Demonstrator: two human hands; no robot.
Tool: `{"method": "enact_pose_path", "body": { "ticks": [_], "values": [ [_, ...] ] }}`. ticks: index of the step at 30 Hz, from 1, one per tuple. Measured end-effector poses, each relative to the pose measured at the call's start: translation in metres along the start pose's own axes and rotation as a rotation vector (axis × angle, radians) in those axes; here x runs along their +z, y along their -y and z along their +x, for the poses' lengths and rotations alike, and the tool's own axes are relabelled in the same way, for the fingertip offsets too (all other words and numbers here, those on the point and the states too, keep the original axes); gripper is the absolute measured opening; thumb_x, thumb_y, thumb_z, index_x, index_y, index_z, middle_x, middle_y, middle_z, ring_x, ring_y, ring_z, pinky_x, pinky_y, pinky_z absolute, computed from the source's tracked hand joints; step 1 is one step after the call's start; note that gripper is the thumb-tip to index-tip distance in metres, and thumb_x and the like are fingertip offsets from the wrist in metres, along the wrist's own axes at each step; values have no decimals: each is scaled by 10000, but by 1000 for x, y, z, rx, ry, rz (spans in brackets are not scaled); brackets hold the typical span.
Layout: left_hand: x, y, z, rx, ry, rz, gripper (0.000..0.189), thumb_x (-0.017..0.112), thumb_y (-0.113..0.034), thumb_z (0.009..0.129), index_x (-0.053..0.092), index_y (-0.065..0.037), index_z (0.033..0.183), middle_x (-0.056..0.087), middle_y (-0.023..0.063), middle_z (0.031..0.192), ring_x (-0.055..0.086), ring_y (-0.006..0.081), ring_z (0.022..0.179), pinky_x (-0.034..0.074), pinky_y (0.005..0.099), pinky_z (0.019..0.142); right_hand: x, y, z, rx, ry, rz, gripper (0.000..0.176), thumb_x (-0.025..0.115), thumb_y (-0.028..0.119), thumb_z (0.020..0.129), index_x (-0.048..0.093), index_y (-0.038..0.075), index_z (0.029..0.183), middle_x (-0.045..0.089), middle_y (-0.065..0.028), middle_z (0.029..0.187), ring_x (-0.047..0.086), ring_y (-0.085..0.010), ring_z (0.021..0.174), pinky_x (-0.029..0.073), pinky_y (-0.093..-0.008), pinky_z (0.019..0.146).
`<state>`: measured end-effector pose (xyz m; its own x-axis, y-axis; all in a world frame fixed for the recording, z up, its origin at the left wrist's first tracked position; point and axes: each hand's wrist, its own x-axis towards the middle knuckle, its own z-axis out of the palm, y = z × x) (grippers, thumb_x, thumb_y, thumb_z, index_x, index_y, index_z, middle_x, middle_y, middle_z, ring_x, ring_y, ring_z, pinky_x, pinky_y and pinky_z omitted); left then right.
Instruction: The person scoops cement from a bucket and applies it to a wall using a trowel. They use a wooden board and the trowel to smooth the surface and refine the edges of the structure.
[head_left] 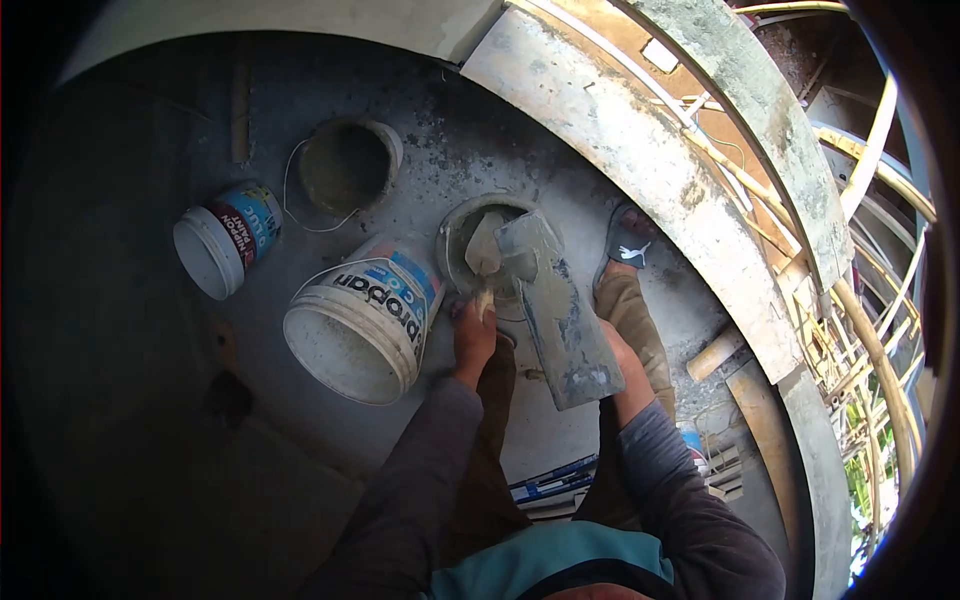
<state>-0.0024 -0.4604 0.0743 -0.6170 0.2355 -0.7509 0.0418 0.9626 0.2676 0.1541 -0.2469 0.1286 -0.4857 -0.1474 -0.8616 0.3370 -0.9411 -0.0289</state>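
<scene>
My left hand (474,338) is closed around the handle of a trowel (485,245), whose blade is over the mouth of a round bucket (450,226). A long flat board (566,320), smeared with grey mortar, slants from the bucket's right edge toward my right forearm. My right hand (617,345) is beneath the board and mostly hidden by it; its fingers do not show. Some grey material lies on the board's upper end. What is inside the bucket is partly covered by the trowel and board.
A large white bucket (355,335) and a smaller paint bucket (228,240) lie tipped at left. A dark bucket (350,165) stands behind them. The curved wall (660,150) bounds the right side, with bamboo poles (880,370) beyond. Levels (553,484) lie near my legs.
</scene>
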Motion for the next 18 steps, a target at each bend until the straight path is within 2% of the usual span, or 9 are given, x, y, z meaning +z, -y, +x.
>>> {"method": "enact_pose_path", "body": {
  "ticks": [1, 3, 6, 8, 9, 12, 15, 17, 18],
  "values": [
    [1, -12, 8, 6, -5, 14, 454, 591, -295, 919, 541, -26, 1281, 543, 240, 1300, 512, 435, 1179, 439, 477, 926, -8, 1, 0, -74, 45, -158, 421, 572, 215, 965, 537, -5, 1323, 647, -59, 1163, 614, -135, 1001, 515, -297, 854],
    [-11, -61, 19, 12, -369, 310, 418, 561, -308, 941, 563, -51, 1271, 606, 209, 1199, 527, 414, 1148, 432, 469, 928, -14, 8, -2, -161, 96, -304, 420, 570, 214, 966, 535, 2, 1328, 643, -52, 1172, 606, -129, 1009, 510, -292, 859],
    [-42, -156, 67, 380, -571, 83, 310, 568, -220, 941, 611, -59, 1201, 630, 166, 1112, 552, 369, 1055, 422, 451, 928, -14, 33, -14, -194, 164, -281, 405, 560, 200, 966, 540, 3, 1319, 647, -54, 1160, 610, -125, 997, 513, -293, 851],
    [-59, -228, 117, 674, -678, 70, 264, 581, -171, 927, 630, -55, 1159, 630, 147, 1085, 559, 345, 1018, 421, 446, 925, -11, 55, -20, 29, -3, 60, 383, 566, 195, 954, 564, 2, 1284, 649, -51, 1144, 614, -122, 985, 512, -289, 845],
    [-63, -261, 145, 823, -752, 73, 248, 590, -154, 919, 635, -51, 1140, 629, 139, 1080, 561, 337, 1013, 421, 445, 925, -11, 69, -26, 20, -6, 77, 383, 566, 195, 954, 564, 2, 1284, 649, -51, 1144, 614, -122, 985, 512, -289, 845],
    [-75, -332, 218, 992, -795, 175, 255, 586, -160, 912, 608, -55, 1143, 581, 147, 1166, 516, 339, 1094, 398, 444, 963, -21, 121, -62, -55, -28, 175, 375, 557, 221, 956, 584, -9, 1251, 661, -53, 1108, 617, -121, 963, 503, -278, 835],
    [-80, -362, 256, 1009, -765, 274, 278, 599, -203, 903, 603, -56, 1140, 552, 151, 1219, 478, 349, 1142, 377, 452, 990, -46, 187, -86, -353, -77, -167, 421, 510, 296, 992, 583, -28, 1251, 662, -78, 1120, 608, -134, 965, 481, -287, 847],
    [-79, -369, 264, 977, -738, 378, 319, 614, -258, 885, 595, -51, 1127, 538, 153, 1233, 438, 356, 1174, 341, 479, 1017, -59, 247, -105, -238, -225, -216, 469, 515, 358, 989, 585, -21, 1256, 644, -106, 1176, 595, -157, 1021, 465, -302, 892],
    [-78, -370, 264, 981, -736, 377, 319, 614, -258, 885, 595, -51, 1127, 538, 153, 1233, 438, 356, 1174, 341, 479, 1017, -78, 262, -101, -297, -258, -295, 503, 502, 396, 990, 584, -20, 1259, 637, -116, 1186, 583, -165, 1043, 447, -302, 920]
  ]
}}
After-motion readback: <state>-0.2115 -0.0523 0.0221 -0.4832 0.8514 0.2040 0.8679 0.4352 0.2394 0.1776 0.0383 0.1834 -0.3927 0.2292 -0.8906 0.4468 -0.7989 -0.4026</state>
